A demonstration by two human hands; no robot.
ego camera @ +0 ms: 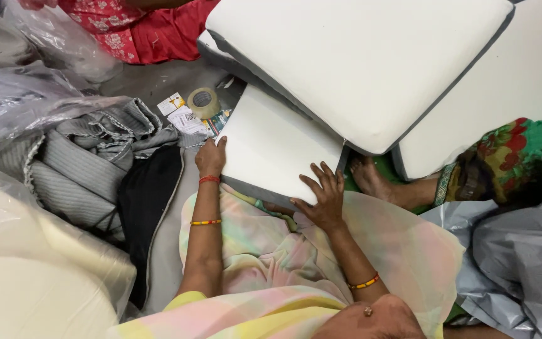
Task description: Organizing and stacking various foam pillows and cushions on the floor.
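A white foam pillow [274, 147] with a grey edge lies in front of me, partly under a larger white pillow [359, 63]. My left hand [211, 157] grips its left edge, fingers curled over the rim. My right hand [321, 196] presses flat on its near right corner, fingers spread. Both wrists wear red and yellow bangles. A pastel cloth drapes over my lap below the pillow.
A tape roll [203, 102] and small printed cards [180, 113] lie beyond the pillow. Folded grey covers [89, 160] and a black cloth [148, 207] sit at left, clear plastic bags [14, 107] behind them. Another person's bare foot [371, 179] rests at right; someone in red [139, 25] sits at top.
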